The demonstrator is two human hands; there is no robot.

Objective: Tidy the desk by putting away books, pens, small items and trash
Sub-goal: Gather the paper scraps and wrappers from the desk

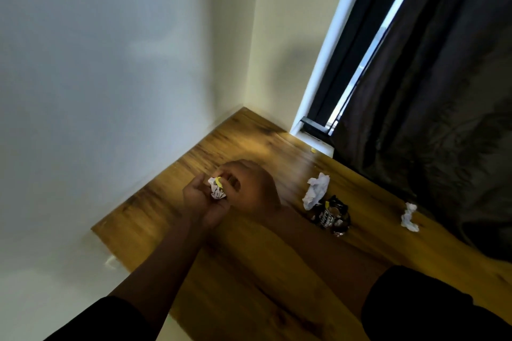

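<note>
Hands: my left hand (pixel 201 198) cups one crumpled paper wad (pixel 217 188); my right hand (pixel 249 188) pinches it too.
Counter (pixel 249 252): two loose white paper wads, one (pixel 315 189) right of my hands, one (pixel 409 216) far right.
Wrapper: one dark crumpled wrapper (pixel 332 216) between them.

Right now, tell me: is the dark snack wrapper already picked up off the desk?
No, the dark wrapper lies on the desk beside a crumpled paper, apart from both hands.

Two hands (pixel 199 196) (pixel 252 188). Three crumpled white paper wads (pixel 217 188) (pixel 315 190) (pixel 409 216), one of them held. One crumpled dark snack wrapper (pixel 331 216). One tiny yellow scrap (pixel 313 150). One wooden table (pixel 249 257).
</note>
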